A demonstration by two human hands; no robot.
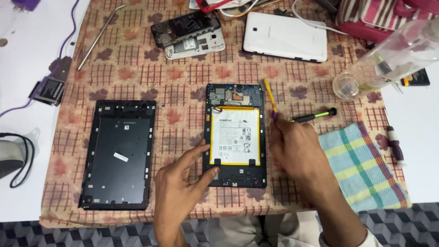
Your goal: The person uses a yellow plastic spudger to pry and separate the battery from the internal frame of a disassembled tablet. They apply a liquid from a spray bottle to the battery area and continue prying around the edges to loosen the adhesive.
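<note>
Tablet (236,137), opened with its white battery (236,136) showing, is lying flat at the middle of the table (183,77) on a patterned cloth. Left hand (180,183) is pressing its lower left corner, thumb and forefinger spread and gripping nothing, while right hand (292,146) is pinching a yellow pry tool (269,93) just beside the right edge. Detached back cover (120,155) is lying well apart to the left, with a checked towel (366,164) to the right.
</note>
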